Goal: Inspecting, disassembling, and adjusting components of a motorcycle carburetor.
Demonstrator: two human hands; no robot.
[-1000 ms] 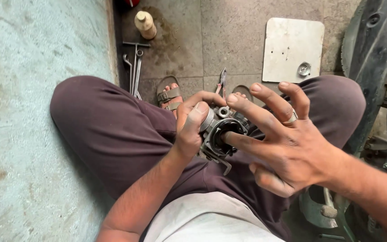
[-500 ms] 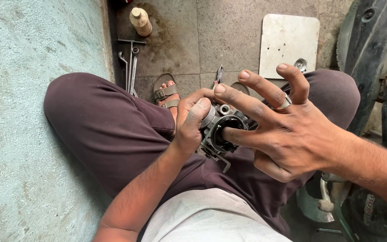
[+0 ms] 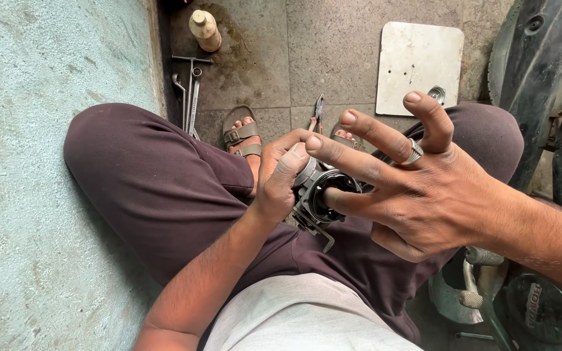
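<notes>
Much of the round metal engine part [image 3: 320,195] is hidden: its left side is covered by the left hand [image 3: 280,179], which is wrapped around it with the thumb laid over the pale top, and its right rim is crossed by the right hand [image 3: 417,195], so that only the dark round bore and a thin bent bracket below it are seen clearly. The part is held above the lap, between the two knees of the dark trousers [image 3: 144,188]. The right hand is spread wide, with the thumb set at the edge of the bore and the other fingers lifted away; a ring is worn on one of them, and nothing is gripped by this hand. The right forearm is cut off by the right edge, and the left elbow by the lower edge. One sandal [image 3: 240,133] is seen in full, while the other foot is almost wholly hidden behind the fingers. Pliers [image 3: 318,110] are partly hidden there too. Spanners [image 3: 188,91] are laid on the stone floor by the pale wall [image 3: 40,162], near a small bottle [image 3: 204,29]. A white plate [image 3: 417,65] is set beyond the right knee, and open floor is left between it and the spanners. The right margin is crowded with dark machine parts [image 3: 541,78], hard to make out
</notes>
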